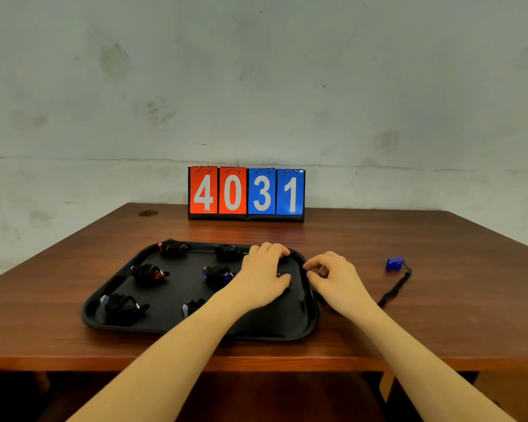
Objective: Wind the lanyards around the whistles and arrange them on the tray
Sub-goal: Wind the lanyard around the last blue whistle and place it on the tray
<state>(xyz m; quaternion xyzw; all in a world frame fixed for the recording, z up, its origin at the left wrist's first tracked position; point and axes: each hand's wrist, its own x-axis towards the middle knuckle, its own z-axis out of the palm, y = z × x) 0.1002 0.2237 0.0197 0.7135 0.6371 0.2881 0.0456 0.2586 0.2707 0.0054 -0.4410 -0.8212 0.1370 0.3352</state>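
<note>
Your right hand (329, 277) sits at the tray's (195, 325) right rim, fingers curled; whether it pinches anything, you cannot tell. Your left hand (264, 277) curls over something small inside the tray. The unwound blue whistle (393, 264) lies on the tabletop (439, 300) well to the right, its black lanyard (395, 289) trailing back toward you. The right hand is nearer; reach outward, away from the tray.

Black tray (195, 325) on a reddish-brown wooden table (378, 239); blue whistle (393, 264) with black lanyard (395, 288); scoreboard (246, 193) cards red and blue, white digits.
</note>
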